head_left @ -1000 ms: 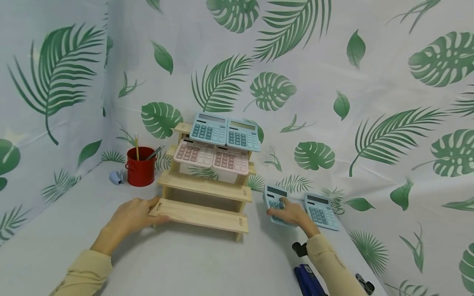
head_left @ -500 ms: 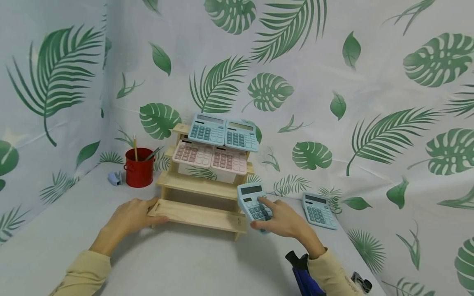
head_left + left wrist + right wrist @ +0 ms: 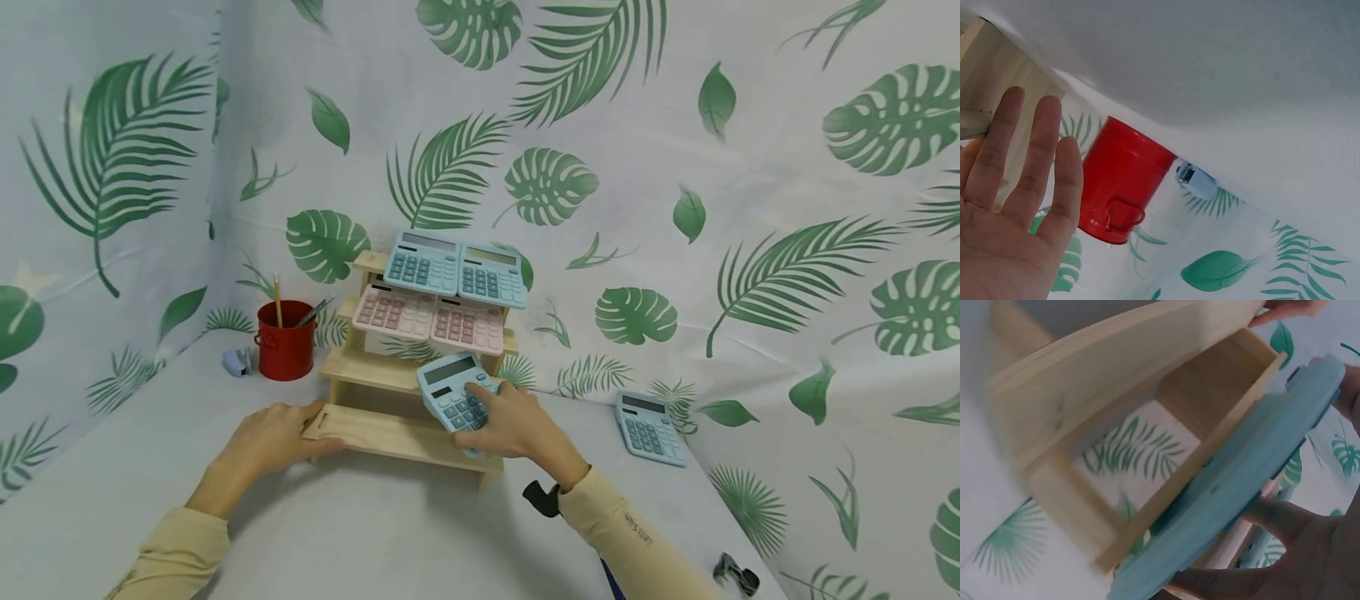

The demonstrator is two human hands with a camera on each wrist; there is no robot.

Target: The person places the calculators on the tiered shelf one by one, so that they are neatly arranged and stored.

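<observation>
My right hand [image 3: 513, 421] grips a light-blue calculator [image 3: 452, 379], tilted with its screen up, in front of the lower steps of a stepped wooden display rack [image 3: 405, 433]. In the right wrist view, fingers and thumb span this calculator [image 3: 1235, 481] across its edges. My left hand [image 3: 273, 437] holds the left end of the rack's lowest step, thumb along the front edge; the other fingers [image 3: 1044, 144] are extended in the left wrist view. Two blue calculators [image 3: 423, 260] lie side by side on the top step, with two pink calculators [image 3: 393, 310] one step below.
Another blue calculator [image 3: 650, 427] lies on the table at right. Left of the rack stand a red bucket [image 3: 287, 346] with pencils and a small light-blue stapler [image 3: 237, 362]. A black object [image 3: 542, 498] and a black-and-silver item [image 3: 737, 575] lie near the right sleeve.
My right hand has lifted the blue calculator off the table at right and carried it left, to the front of the rack. The left hand has stayed on the lowest step.
</observation>
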